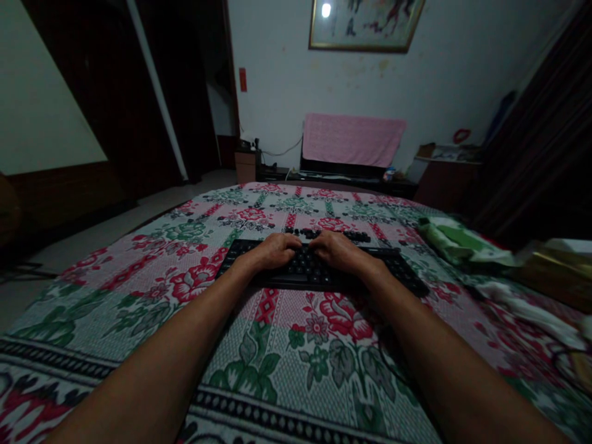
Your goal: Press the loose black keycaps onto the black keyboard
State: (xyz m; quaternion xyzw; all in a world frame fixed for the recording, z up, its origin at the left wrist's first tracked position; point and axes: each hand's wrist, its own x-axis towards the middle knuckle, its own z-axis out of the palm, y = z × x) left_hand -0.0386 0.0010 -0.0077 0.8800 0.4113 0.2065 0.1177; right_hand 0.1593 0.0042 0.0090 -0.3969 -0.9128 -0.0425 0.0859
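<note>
- Since both of my hands need to reach it, as I judge, one black keyboard (308, 269) lies flat across the middle of the tabletop (296, 203), its long sides running roughly along the far edge.
- My left hand (276, 250) rests over the keyboard, left of its middle, the fingers bent and drawn in toward the thumb, perhaps to be precise over a small spot; it is too dark to tell whether they pinch anything.
- My right hand (340, 250) mirrors it, fingers likewise gathered, the tips near the left hand's with a narrow gap between; whether they close on something I cannot tell either.
- Just beyond the keyboard's far long side, several small black pieces (358, 236) sit in a loose row, likely there for easy reach of both hands; they are small and partly hidden, so I give no count.
- Toward the tabletop's right edge lie one green-and-white packet (462, 240), one gold-toned box (555, 265) and at least one crumpled white thing (531, 308), set aside, it seems, to leave the keyboard room.
- Past the far edge, one pink cloth (354, 139) hangs over something dark, probably against dust, and one framed picture (365, 24) hangs above.
</note>
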